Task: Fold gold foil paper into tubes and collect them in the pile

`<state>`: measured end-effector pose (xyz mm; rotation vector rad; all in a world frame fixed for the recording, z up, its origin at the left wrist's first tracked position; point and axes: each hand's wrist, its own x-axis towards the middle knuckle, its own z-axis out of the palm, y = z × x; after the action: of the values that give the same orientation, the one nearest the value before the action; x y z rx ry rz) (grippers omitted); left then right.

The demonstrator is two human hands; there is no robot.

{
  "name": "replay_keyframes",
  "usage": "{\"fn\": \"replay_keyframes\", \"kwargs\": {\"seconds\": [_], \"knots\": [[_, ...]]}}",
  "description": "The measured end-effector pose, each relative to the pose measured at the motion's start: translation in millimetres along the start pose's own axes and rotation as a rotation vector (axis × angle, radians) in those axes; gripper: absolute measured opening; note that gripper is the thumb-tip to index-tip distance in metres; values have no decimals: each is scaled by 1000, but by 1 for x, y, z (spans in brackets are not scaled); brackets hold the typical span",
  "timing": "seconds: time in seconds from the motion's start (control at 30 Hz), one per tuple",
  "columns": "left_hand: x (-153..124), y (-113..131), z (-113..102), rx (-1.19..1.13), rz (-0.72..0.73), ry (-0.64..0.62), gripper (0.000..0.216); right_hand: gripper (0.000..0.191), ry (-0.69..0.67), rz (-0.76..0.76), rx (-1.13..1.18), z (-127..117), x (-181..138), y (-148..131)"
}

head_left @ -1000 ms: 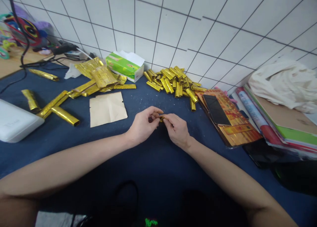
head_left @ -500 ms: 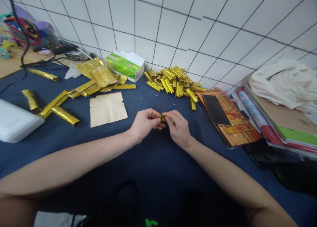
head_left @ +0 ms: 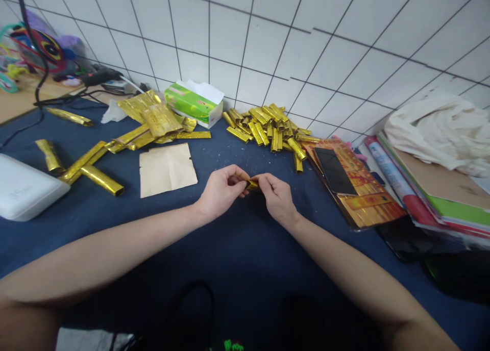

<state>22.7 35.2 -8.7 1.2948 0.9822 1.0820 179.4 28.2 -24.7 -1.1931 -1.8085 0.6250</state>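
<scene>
Between my two hands is a small piece of folded gold foil paper [head_left: 252, 185], pinched at both ends over the dark blue table. My left hand [head_left: 224, 189] closes thumb and fingers on its left end. On the right end, my right hand [head_left: 278, 195] grips with thumb and forefinger. Fingers cover most of the piece, so its full shape is hidden. Beyond my hands lies a heap of folded gold foil paper rolls [head_left: 268, 124] against the tiled wall. A square of tan paper [head_left: 168, 170] lies flat to the left of my hands.
Longer gold foil rolls [head_left: 102, 180] and flattened gold sheets [head_left: 163, 120] lie at the left, near a white case [head_left: 28, 187]. A green tissue box [head_left: 193, 103] stands by the wall. At right, a black phone [head_left: 335, 170] rests on an orange-gold packet [head_left: 367, 208], beside stacked folders [head_left: 447, 180].
My fingers have shifted slightly on the foil piece, and more of its gold surface shows between them. The things lying on the table look unmoved.
</scene>
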Motion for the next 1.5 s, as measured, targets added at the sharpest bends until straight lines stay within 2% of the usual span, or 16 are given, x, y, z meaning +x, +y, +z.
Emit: {"fn": "replay_keyframes", "kwargs": {"seconds": [0.13,0.33,0.5,1.0,1.17,1.3,1.4,1.5], "knots": [[1,-1,-4,80,98,-5,7,21,7,-60,-21,0,1,0],[-1,2,-1,80,87,-24,24,15,114,-197,-120,-1,0,-3],[-2,0,0,81,107,-20,17,13,167,-265,-174,0,-2,-2],[-3,0,-2,43,146,27,12,13,167,-237,-176,0,-4,-5],[-2,-1,-2,93,117,53,11,10,154,-247,-185,1,-4,-4],[0,-2,-1,58,75,24,28,10,188,-235,-158,1,-4,-5],[1,-3,-1,49,48,17,20,13,215,-232,-143,2,-4,-5],[2,-3,0,-46,59,38,21,15,211,-233,-158,2,-4,-5]]}}
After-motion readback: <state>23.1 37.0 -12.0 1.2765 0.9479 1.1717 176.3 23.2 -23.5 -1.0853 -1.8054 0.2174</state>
